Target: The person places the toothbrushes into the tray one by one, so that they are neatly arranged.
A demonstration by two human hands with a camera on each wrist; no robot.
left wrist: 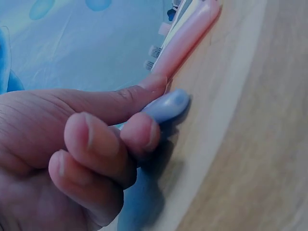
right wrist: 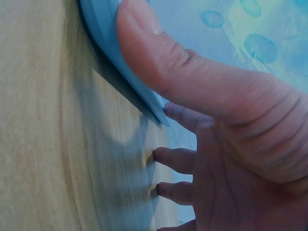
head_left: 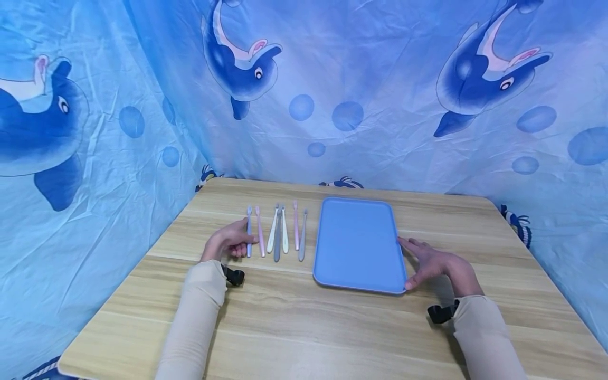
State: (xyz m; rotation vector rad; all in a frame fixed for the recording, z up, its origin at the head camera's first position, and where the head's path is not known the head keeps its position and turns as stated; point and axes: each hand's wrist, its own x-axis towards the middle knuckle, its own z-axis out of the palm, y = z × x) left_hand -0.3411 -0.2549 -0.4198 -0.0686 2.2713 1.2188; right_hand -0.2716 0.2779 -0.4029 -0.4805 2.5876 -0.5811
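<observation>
My left hand pinches a blue toothbrush at the left end of a row of toothbrushes. The left wrist view shows its rounded handle end between thumb and fingers, low over the wood; its other fingers curl beneath. Just right of it lies a pink toothbrush, close to the thumb. At the right edge of a blue tray, my right hand has its fingers spread. Its thumb touches the rim near the front corner and a fingertip touches the side, while other fingertips rest on the table.
Further right in the row lie white toothbrushes, a grey one, another pink one and a grey-blue one. All lie on the wooden table, left of the tray. A dolphin-print curtain hangs behind the table.
</observation>
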